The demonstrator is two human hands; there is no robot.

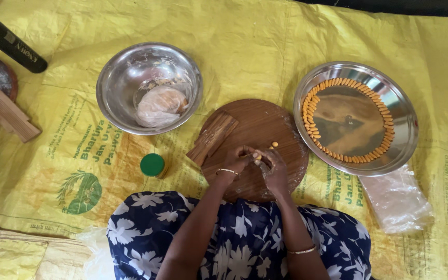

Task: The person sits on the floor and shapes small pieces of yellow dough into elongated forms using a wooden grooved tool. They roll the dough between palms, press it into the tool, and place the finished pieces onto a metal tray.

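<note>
Bare forearms without sleeves, thin gold bangle on the left hand's (238, 157) wrist, a matching gold bangle farther up the right hand's (271, 168) forearm, navy garment (245, 233) with white flower print just below the bangles

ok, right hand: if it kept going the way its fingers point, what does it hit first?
The right hand points up-left, fingertips meeting the left hand around a small dough piece. That piece and the left fingers come first; beyond them, probably the grooved wooden block on the round board.
</note>
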